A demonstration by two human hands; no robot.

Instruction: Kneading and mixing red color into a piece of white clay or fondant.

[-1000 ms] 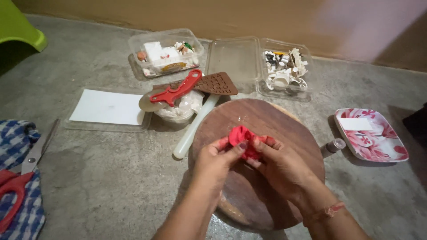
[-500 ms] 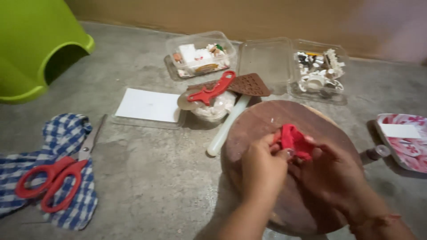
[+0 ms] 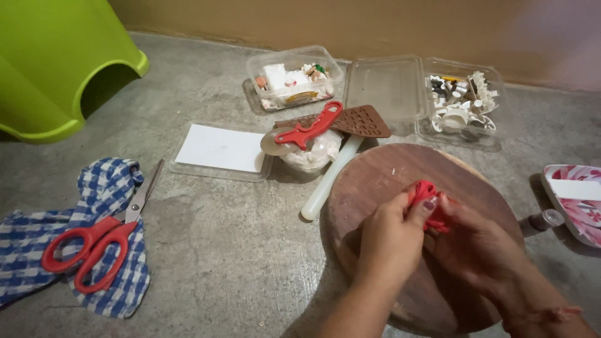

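Since a moment ago both hands have drifted rightward in view; the left hand [image 3: 391,241] and right hand [image 3: 482,250] pinch a red dough lump [image 3: 428,200] over the round wooden board [image 3: 375,181], seemingly kneading; red scissors [image 3: 94,247] lie on a checked cloth [image 3: 37,231] well apart.

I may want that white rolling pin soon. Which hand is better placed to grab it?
Probably the left hand: it is the one nearer the white rolling pin, which lies off the board's left edge. The right hand would have to cross over. Both now pinch the red lump.
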